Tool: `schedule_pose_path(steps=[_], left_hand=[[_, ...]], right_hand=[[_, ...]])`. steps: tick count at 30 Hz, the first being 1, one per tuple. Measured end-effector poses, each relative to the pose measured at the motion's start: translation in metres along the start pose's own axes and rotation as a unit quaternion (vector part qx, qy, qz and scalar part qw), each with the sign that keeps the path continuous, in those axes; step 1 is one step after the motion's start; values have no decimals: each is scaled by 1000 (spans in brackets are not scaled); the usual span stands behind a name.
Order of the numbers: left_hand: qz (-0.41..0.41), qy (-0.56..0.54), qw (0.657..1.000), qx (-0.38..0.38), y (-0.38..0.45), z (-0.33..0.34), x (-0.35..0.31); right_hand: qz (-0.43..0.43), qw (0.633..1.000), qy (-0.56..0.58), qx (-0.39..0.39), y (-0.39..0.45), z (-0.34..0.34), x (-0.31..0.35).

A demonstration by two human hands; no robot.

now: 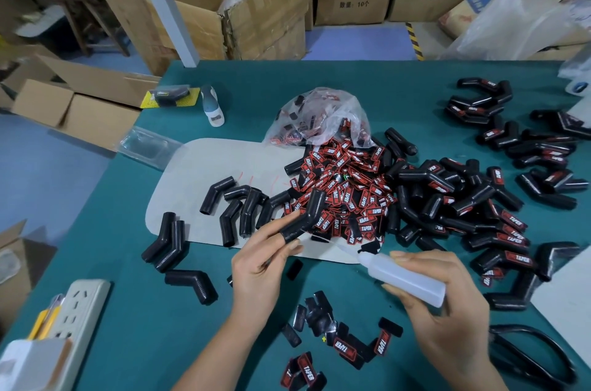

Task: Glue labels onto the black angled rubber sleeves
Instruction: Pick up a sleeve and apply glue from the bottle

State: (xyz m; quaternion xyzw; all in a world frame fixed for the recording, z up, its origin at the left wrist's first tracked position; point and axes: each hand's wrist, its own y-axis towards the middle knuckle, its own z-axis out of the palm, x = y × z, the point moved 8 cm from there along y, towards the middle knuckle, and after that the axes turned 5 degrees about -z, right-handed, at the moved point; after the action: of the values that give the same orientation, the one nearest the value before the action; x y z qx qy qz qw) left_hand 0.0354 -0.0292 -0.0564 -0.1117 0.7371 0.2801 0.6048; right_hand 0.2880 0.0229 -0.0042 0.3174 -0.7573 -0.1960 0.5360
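My left hand (262, 259) holds a black angled rubber sleeve (305, 215), one end slipped over a finger, tilted up above the table. My right hand (444, 304) grips a translucent glue bottle (403, 278), its black nozzle pointing left toward the sleeve without touching it. A heap of red and black labels (345, 192) lies behind the sleeve, spilling from a clear plastic bag (319, 115). Several bare sleeves (236, 208) lie on a grey mat (204, 167) to the left. Labelled sleeves (473, 205) pile up on the right.
Loose labels (335, 342) lie on the green table (144, 310) near me. A power strip (80, 310) sits at lower left, black scissors (537, 355) at lower right. A small white device (212, 106) and cardboard boxes (256, 7) stand beyond the table.
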Motion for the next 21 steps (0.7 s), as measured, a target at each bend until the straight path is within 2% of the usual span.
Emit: schedule_pose_path(steps=[21], left_hand=[[0,-21,1000,6,0,0,4]], right_hand=[[2,1000,-1,2,1,-3,-2]])
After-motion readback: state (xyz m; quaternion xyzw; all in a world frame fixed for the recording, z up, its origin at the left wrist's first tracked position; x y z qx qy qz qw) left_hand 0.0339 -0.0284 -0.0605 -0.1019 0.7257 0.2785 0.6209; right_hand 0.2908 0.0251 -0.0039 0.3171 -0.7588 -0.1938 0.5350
